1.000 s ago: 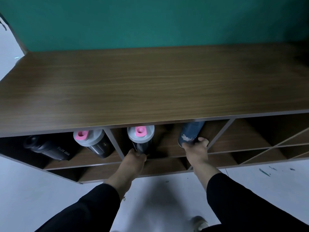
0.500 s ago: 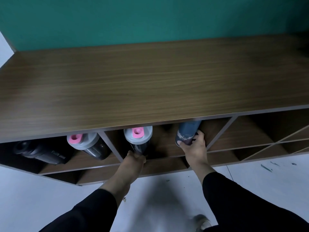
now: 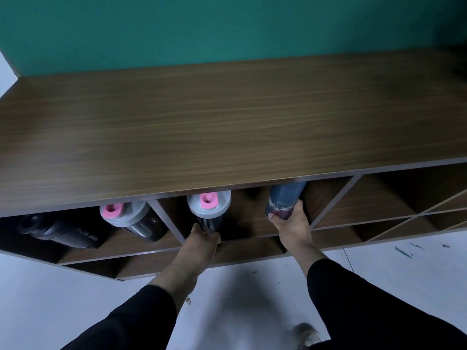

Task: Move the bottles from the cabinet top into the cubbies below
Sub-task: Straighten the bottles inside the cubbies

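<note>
Now both hands sit a little deeper in the middle cubby: left hand (image 3: 204,238) grasps the pink-capped grey-lidded shaker bottle (image 3: 209,207), right hand (image 3: 290,223) grasps the dark blue bottle (image 3: 284,198); the wooden tabletop (image 3: 227,127) shows no bottles, so the task seems nearly finished.

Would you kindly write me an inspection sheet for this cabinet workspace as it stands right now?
Surface: wooden cabinet top, no bottles on it.
Job's things: black sport bottle lying in the left cubby beside a pink-capped shaker; second pink-capped shaker and blue bottle in the middle cubby; right cubby holds nothing visible.
Clutter: green flecks on the floor.
Hands: left hand grips the second shaker's base; right hand grips the blue bottle's base.
Cables: nothing seen.
Surroundings: teal wall, pale floor.
</note>
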